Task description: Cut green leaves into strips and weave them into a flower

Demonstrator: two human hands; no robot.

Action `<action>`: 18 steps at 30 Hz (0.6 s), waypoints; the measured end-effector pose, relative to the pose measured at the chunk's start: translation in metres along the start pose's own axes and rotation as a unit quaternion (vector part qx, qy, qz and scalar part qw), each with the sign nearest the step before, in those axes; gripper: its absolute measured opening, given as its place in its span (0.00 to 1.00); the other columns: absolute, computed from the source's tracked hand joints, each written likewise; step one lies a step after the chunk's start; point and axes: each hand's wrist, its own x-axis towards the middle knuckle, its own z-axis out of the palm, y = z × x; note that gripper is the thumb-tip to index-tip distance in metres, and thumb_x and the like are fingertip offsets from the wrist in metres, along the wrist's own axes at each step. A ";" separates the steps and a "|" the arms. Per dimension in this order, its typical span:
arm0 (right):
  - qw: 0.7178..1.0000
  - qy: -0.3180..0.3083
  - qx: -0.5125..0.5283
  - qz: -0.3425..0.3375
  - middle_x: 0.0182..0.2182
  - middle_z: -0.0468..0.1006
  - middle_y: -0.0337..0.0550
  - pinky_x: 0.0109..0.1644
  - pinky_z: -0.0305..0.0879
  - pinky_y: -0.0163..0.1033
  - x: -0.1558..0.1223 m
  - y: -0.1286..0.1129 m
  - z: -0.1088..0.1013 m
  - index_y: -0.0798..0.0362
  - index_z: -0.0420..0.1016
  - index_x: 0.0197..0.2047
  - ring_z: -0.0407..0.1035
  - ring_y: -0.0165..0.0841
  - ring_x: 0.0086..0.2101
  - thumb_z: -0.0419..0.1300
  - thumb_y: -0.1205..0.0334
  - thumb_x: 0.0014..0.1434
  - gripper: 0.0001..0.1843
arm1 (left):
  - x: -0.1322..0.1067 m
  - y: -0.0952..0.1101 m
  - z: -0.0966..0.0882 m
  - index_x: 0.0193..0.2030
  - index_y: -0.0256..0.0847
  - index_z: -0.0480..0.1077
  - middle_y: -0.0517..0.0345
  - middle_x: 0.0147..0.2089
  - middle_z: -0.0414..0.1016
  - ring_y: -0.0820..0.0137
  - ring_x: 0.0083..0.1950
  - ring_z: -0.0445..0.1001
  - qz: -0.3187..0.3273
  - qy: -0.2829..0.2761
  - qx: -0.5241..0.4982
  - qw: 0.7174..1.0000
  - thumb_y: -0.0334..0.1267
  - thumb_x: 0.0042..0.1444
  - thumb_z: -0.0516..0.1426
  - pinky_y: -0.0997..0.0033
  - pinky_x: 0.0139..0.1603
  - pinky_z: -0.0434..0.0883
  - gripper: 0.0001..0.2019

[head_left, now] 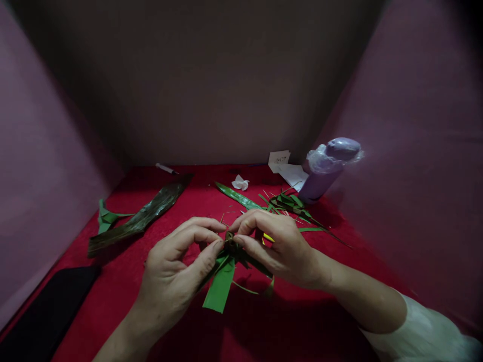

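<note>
Near the middle of the red cloth, both my hands pinch a bundle of folded green leaf strips (pixel 221 285). My left hand (pixel 180 261) is closed on its left side, thumb and fingertips at the dark knotted centre. From the right, my right hand (pixel 277 246) pinches the same knot between thumb and index finger. Wide green strips hang down below the fingers, and a thin one curls off to the right. Part of something yellow (pixel 268 237) shows behind my right fingers; its kind is hidden.
A long dark leaf (pixel 145 216) and a folded leaf piece (pixel 107 218) lie left. Behind are a crumpled tissue (pixel 240 183), a pen-like white object (pixel 166 169) and white papers (pixel 292 173). Right stand leaf scraps (pixel 290 203) and a purple bottle (pixel 320 181). A black object (pixel 53 306) lies front left.
</note>
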 end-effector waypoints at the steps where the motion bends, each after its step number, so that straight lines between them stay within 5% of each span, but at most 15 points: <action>1: 1.000 0.001 0.001 0.000 0.30 0.75 0.47 0.35 0.64 0.35 0.000 0.000 0.000 0.58 0.66 0.32 0.68 0.29 0.30 0.55 0.69 0.59 0.03 | 0.000 0.000 0.001 0.31 0.43 0.71 0.60 0.41 0.75 0.72 0.42 0.73 -0.007 0.000 -0.010 1.000 0.32 0.55 0.57 0.76 0.43 0.69 0.04; 7: 1.000 0.009 -0.013 0.010 0.27 0.75 0.46 0.33 0.64 0.35 -0.002 -0.001 0.001 0.60 0.68 0.32 0.68 0.29 0.28 0.56 0.67 0.59 0.05 | 0.001 0.001 0.001 0.34 0.45 0.74 0.59 0.41 0.76 0.69 0.43 0.74 -0.060 -0.034 -0.067 0.995 0.32 0.51 0.61 0.75 0.43 0.71 0.04; 18: 1.000 -0.008 -0.005 0.005 0.28 0.76 0.45 0.33 0.65 0.34 -0.002 0.000 0.004 0.58 0.70 0.33 0.69 0.29 0.28 0.56 0.67 0.60 0.04 | 0.004 -0.004 0.001 0.31 0.46 0.77 0.60 0.35 0.77 0.69 0.38 0.75 -0.024 -0.046 -0.081 0.995 0.28 0.49 0.61 0.75 0.36 0.73 0.08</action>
